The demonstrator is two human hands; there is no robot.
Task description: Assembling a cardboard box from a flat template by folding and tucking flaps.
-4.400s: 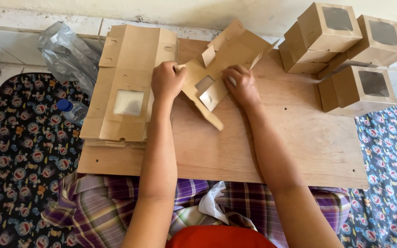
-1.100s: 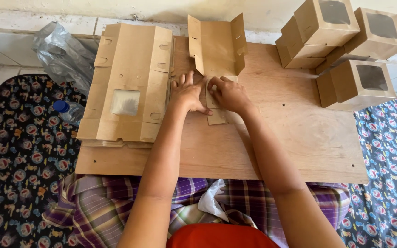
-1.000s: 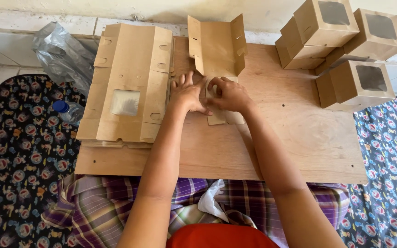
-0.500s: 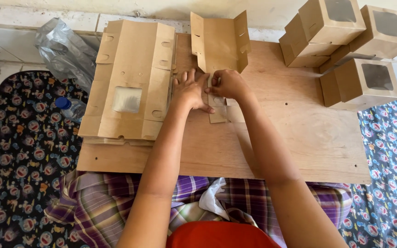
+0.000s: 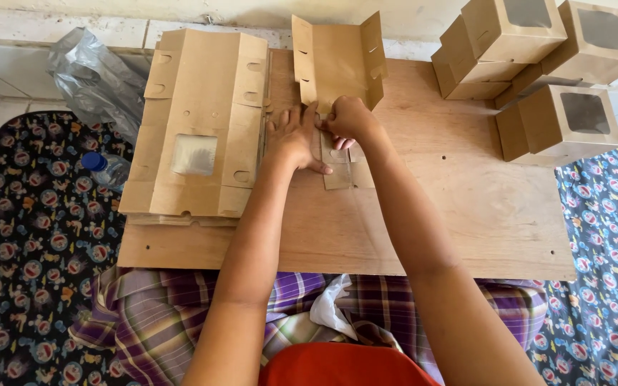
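Observation:
A brown cardboard box blank (image 5: 337,61) lies on the wooden board (image 5: 466,214), with its far panel and side flaps folded upright. My left hand (image 5: 293,137) presses flat on the blank's near part. My right hand (image 5: 347,120) pinches the fold at the base of the upright panel, fingers curled on the cardboard. Both hands touch each other at the crease. A narrow flap of the blank (image 5: 337,171) sticks out toward me under the hands.
A stack of flat windowed box blanks (image 5: 198,129) lies on the board's left. Three assembled windowed boxes (image 5: 559,121) stand at the right rear. A crumpled plastic bag (image 5: 94,75) and a blue-capped bottle (image 5: 98,164) lie on the patterned mat left.
The blank was tilted and loose in both hands 4.4 s ago; now it rests on the board with its panel upright. Over the last second my hands shifted slightly farther along the crease.

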